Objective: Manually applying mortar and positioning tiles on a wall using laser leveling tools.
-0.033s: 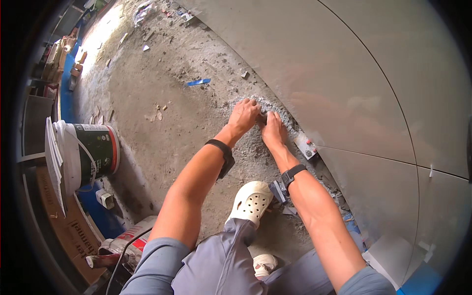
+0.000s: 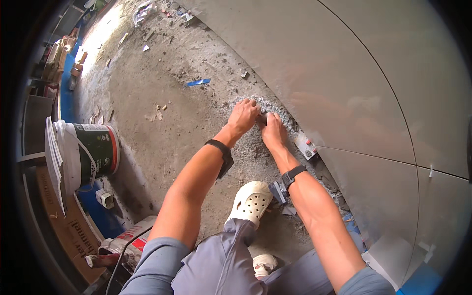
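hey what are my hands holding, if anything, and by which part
That can't be told: the left hand and right hand are curled close together over grey grit, with a small dark thing between them, mostly hidden.

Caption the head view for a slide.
Left hand and right hand close together over gritty debris beside large, smooth grey tiles.

Floor (image 2: 147, 118): room to pass between bucket (image 2: 98, 152) and left forearm (image 2: 196, 174).
Grey grit (image 2: 250, 152): cream shoe (image 2: 248, 204) blocks the near side.
Grey tiles (image 2: 339, 73): border it on the right.
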Tool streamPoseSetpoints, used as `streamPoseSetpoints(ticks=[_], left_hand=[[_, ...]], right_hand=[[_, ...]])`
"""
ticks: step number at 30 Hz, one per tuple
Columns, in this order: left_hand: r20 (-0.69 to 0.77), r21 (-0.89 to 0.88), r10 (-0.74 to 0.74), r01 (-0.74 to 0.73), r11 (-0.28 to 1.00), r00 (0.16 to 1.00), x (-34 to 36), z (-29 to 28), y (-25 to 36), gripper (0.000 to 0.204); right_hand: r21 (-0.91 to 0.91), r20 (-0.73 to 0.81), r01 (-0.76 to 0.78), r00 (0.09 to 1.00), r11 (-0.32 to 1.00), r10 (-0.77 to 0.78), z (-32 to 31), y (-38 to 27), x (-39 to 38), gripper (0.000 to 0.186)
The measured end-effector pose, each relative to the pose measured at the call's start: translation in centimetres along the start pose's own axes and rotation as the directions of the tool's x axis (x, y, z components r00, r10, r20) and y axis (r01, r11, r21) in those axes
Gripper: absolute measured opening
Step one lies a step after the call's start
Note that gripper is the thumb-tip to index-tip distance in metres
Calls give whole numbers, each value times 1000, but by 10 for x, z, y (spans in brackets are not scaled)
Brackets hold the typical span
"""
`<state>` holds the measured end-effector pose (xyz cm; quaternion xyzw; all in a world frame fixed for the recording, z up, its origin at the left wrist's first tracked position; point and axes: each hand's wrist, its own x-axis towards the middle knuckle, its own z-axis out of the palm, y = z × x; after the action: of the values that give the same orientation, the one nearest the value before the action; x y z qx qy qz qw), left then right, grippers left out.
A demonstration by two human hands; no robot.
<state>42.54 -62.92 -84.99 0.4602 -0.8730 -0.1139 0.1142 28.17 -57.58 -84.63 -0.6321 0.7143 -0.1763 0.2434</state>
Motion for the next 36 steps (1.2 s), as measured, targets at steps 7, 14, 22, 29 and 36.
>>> streamPoseSetpoints(ticks=[7, 14, 22, 29, 36], left_hand=[[-105, -74, 7, -15, 997, 994, 2, 2, 10, 22], [-123, -55, -17, 11, 998, 992, 0, 8, 4, 25], [231, 70, -277, 269, 961, 933, 15, 64, -9, 45], [200, 132, -323, 301, 944, 925, 36, 65, -6, 46], [2, 198, -230, 225, 954, 973, 24, 63, 19, 34]], right_hand=[[490, 119, -178, 983, 853, 137, -33, 29, -51, 15], [696, 354, -334, 930, 636, 102, -117, 39, -145, 10], [716, 317, -216, 948, 663, -34, -211, 61, -226, 16], [561, -60, 107, 994, 821, -88, -230, 87, -282, 13], [471, 8, -21, 1000, 882, 19, -234, 95, -308, 10]])
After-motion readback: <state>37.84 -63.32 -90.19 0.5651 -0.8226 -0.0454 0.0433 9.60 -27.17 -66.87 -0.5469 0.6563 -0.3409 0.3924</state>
